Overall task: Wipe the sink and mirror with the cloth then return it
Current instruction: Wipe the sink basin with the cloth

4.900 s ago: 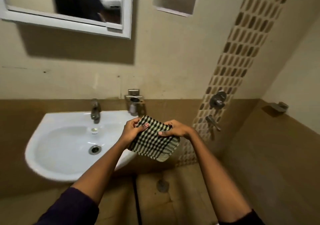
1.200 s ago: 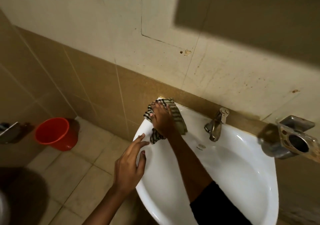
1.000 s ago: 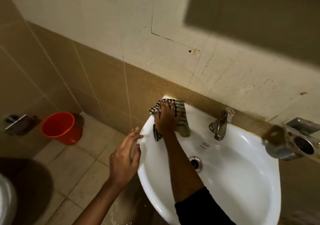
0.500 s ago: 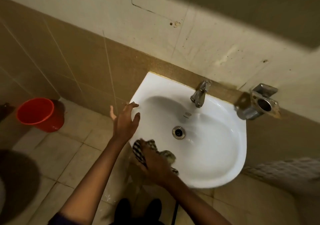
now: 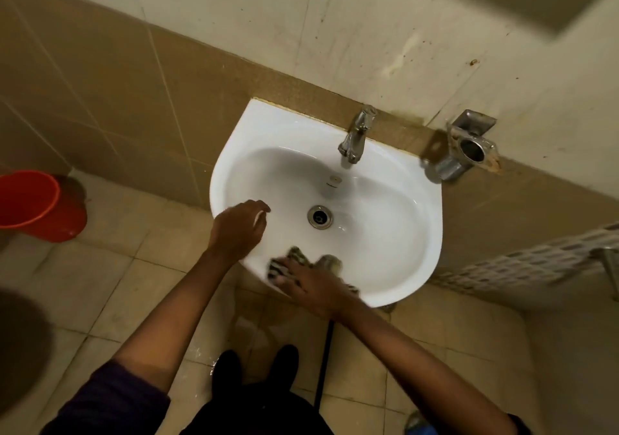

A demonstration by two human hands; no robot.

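Note:
A white wall-mounted sink [image 5: 395, 233] fills the middle of the view, with a metal tap [image 5: 356, 134] at its back and a drain [image 5: 320, 217] in the bowl. My right hand [image 5: 310, 284] presses the checked cloth [image 5: 294, 262] flat against the sink's front rim, covering most of it. My left hand [image 5: 239, 230] rests on the sink's left rim, fingers curled loosely, holding nothing. The mirror is out of view.
A metal holder [image 5: 469, 146] is fixed to the wall right of the tap. A red bucket [image 5: 37, 210] stands on the tiled floor at the left. A patterned tile strip [image 5: 536, 263] runs along the right wall. My feet [image 5: 258, 367] are below the sink.
My right hand slid the cloth from the sink's back left corner to its front rim. The left hand stayed on the left rim. The view tilted further down.

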